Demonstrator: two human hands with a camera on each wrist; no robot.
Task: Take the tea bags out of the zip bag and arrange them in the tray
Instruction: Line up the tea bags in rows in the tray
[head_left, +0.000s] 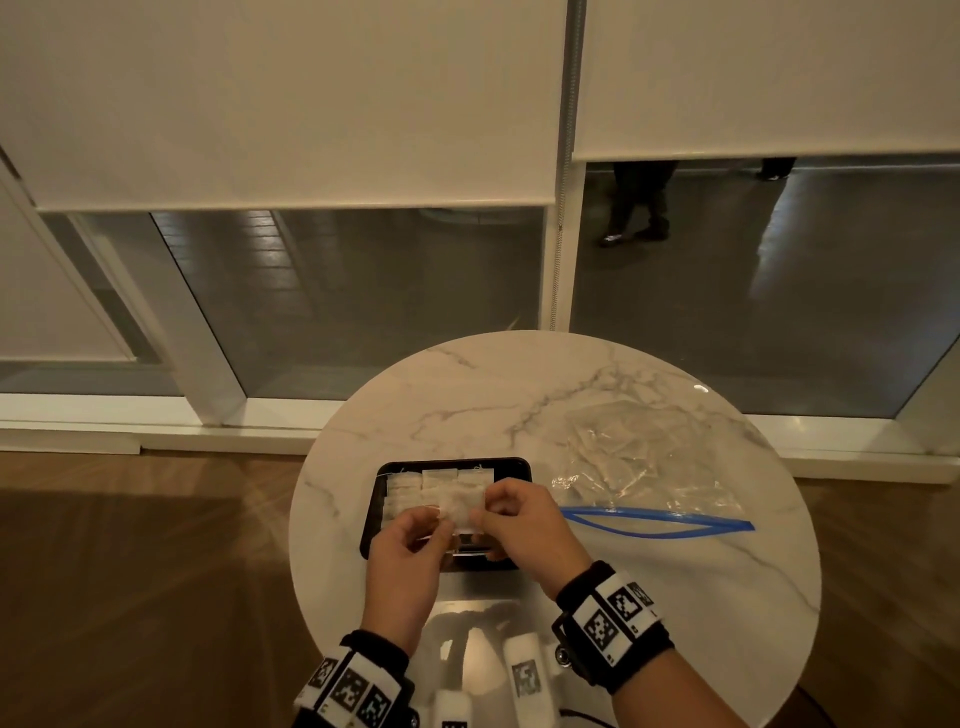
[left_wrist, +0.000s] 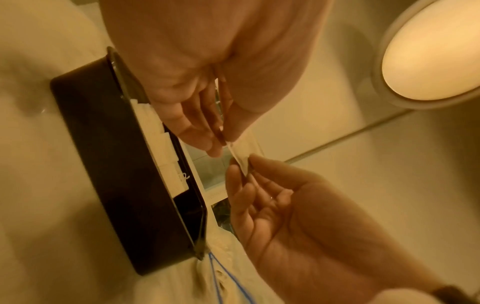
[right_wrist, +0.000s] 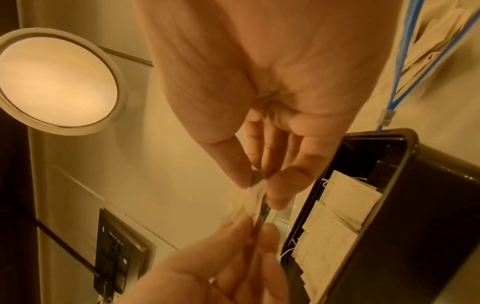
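Both hands are pinching 1 tea bag (head_left: 460, 506) between them above the black tray (head_left: 519, 467): the left hand (head_left: 402, 558) is gripping its left edge, the right hand (head_left: 519, 525) its right. More tea bags (head_left: 415, 486) are lying in rows in the tray; the hands are hiding its near half. The zip bag (head_left: 644, 467) is lying open to the right.

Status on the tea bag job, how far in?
Well underway. Done: rows of white paper tea bags already lie in the black rectangular tray. In hand: the left hand and right hand pinch one more tea bag between them above the tray. Left: the clear zip bag with the blue seal, lying open on the round marble table, seems to hold more.
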